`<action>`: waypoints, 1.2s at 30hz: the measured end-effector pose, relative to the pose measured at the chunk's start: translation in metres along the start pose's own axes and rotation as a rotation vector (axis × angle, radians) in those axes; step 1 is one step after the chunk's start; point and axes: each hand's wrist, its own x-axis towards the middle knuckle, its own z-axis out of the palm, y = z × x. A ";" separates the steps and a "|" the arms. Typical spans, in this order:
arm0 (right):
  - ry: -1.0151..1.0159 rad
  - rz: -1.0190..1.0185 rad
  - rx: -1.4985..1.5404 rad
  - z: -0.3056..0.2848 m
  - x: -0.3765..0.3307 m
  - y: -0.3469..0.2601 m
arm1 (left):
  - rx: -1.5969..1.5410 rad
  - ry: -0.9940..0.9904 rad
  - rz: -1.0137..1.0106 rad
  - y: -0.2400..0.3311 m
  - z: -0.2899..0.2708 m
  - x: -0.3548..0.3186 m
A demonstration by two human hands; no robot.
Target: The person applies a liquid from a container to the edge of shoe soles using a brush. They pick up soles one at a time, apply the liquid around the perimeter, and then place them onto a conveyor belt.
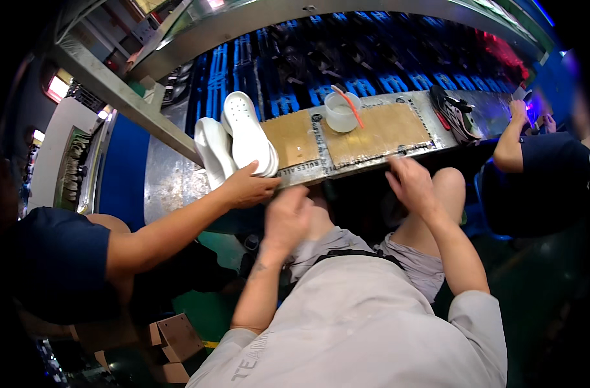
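Note:
My left hand point(287, 221) is smeared by motion just in front of the bench edge, its fingers looking curled. At the same edge, farther right, my right hand point(412, 184) is closed with its back up; its palm side is hidden. A co-worker's hand point(248, 186) comes in from the left beside mine and touches the heel end of the white shoe soles point(248, 136). These soles stand in a stacked group on the metal bench. Between and beyond my hands, a translucent plastic cup point(341, 116) holds a red-handled stick point(352, 107).
Brown cardboard sheets point(379, 132) are taped to the bench point(169, 161). A black shoe point(455, 116) sits at its right. Behind runs a blue-lit conveyor point(372, 64) carrying dark shoe parts, under a metal frame point(127, 97). Another person point(540, 152) works at right. Cardboard boxes point(177, 337) lie lower left.

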 end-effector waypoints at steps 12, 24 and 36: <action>-0.131 -0.309 -0.134 0.023 0.153 0.068 | 0.869 -0.025 -0.579 -0.077 -0.121 0.143; -0.001 -0.389 0.070 0.042 0.168 0.059 | 0.848 0.012 -0.651 -0.078 -0.114 0.143; 0.235 0.059 0.460 0.006 0.190 0.051 | 0.757 0.074 -0.730 -0.067 -0.098 0.150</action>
